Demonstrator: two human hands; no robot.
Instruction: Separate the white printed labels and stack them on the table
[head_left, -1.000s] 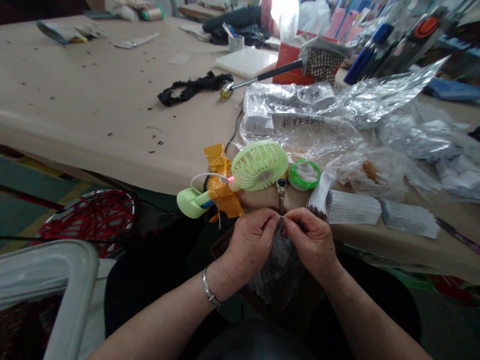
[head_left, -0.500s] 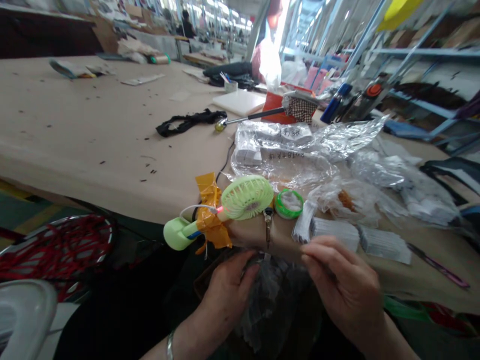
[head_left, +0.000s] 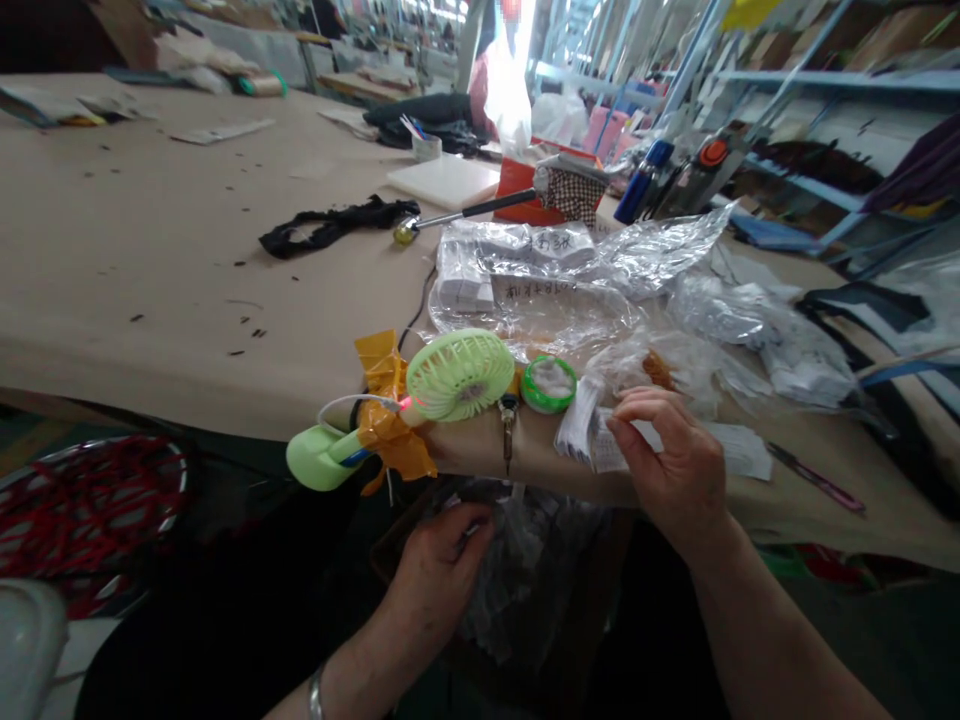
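My left hand (head_left: 444, 562) is below the table's front edge, thumb and fingertips drawn together; whatever they hold, if anything, is hidden. Crumpled clear plastic (head_left: 517, 590) hangs in the dark beside it. My right hand (head_left: 679, 470) is over the white paper slips (head_left: 739, 450), its thumb and fingers pinched; I cannot make out anything between them. More slips (head_left: 577, 418) lie fanned to its left. Between the hands, a pointed metal tool (head_left: 508, 435) points down at the table edge. Behind that tool is a green round tub (head_left: 549, 384) with white stuff inside.
A green fan (head_left: 461, 375) is fixed to the edge with orange tape (head_left: 397, 445). Clear bags (head_left: 540, 310) of white slips lie behind. A pink-handled tool (head_left: 817, 478) rests at right, a black strip (head_left: 337, 225) at back left. Bottles (head_left: 645, 180) stand behind.
The view has shifted, so the table's things appear further left and higher. My right hand has moved up over the slips. My left hand has drawn slightly away from the pointed tool.
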